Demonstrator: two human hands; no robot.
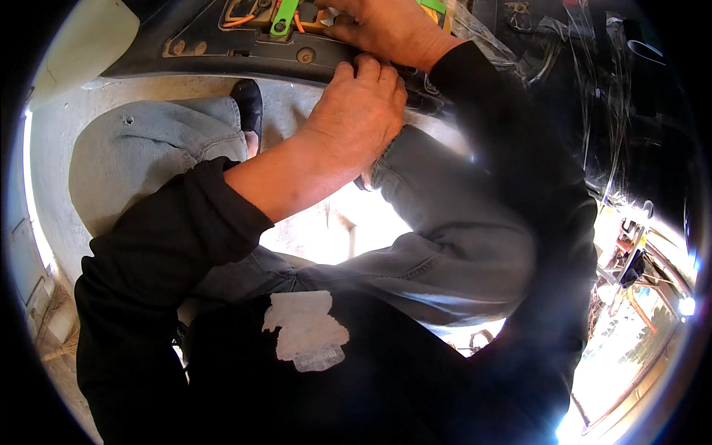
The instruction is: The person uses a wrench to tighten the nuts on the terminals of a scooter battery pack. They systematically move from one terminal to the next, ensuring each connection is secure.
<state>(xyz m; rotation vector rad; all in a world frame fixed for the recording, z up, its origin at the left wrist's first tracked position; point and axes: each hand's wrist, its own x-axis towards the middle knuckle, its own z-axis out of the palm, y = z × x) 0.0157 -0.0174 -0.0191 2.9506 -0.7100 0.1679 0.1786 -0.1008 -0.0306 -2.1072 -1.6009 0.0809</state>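
Observation:
A black plastic panel (252, 61) with a raised lip runs across the top of the view. Its recess holds orange wires (239, 21) and a bright green strip (284, 16) fastened by a bolt. My left hand (360, 104) is closed, its curled fingers against the panel's lower lip. Just above it, my right hand (389, 30) reaches into the recess from the right. The fingers of that hand are bent together beside the wires, and whatever they pinch is hidden.
Clear plastic film (482, 37) covers dark parts at the upper right. A pale rounded body part (89, 44) stands at the upper left. My bent legs in grey jeans (148, 148) lie below the panel. Cables and loose items (638, 252) clutter the right side.

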